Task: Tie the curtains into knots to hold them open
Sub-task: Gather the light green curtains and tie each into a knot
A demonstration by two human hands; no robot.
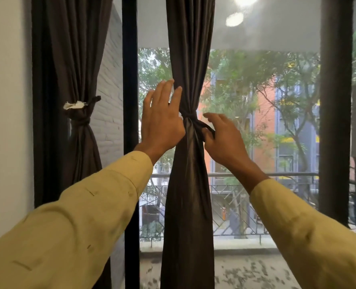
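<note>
1. Window [256, 101]: tall glazing with a dark frame [130, 80]. Trees, buildings and a balcony railing [235, 175] show beyond it.
2. Left curtain [68, 59]: dark fabric hanging against the wall side of the window, already gathered and bound at mid-height. A white frayed scrap [75, 105] sticks out at the binding. Judged complete.
3. Centre curtain [188, 195]: dark fabric hanging in front of the glass between the person's two arms, drawn into a narrow column and cinched at mid-height.
4. Sleeves [89, 215]: pale yellow, both arms raised toward the centre curtain.
5. Left hand [162, 122]: fingers straight and spread, palm laid flat against the curtain's left edge at and above the cinch. It holds nothing.
6. Right hand [223, 138]: fingers curled, gripping the loose end [205, 127] that trails from the cinch to the right.
7. Knot [188, 117]: small and tight-looking, formed on the centre curtain. Whether it is fully locked cannot be told.
8. Step in hand (judgement): finishing the second knot; the task is near its end.
9. Next move (judgement): a firm pull on the loose end while the flat hand braces the fabric, then release and check that the knot holds.
10. Writing: no brand, label or lettering is readable.
</note>
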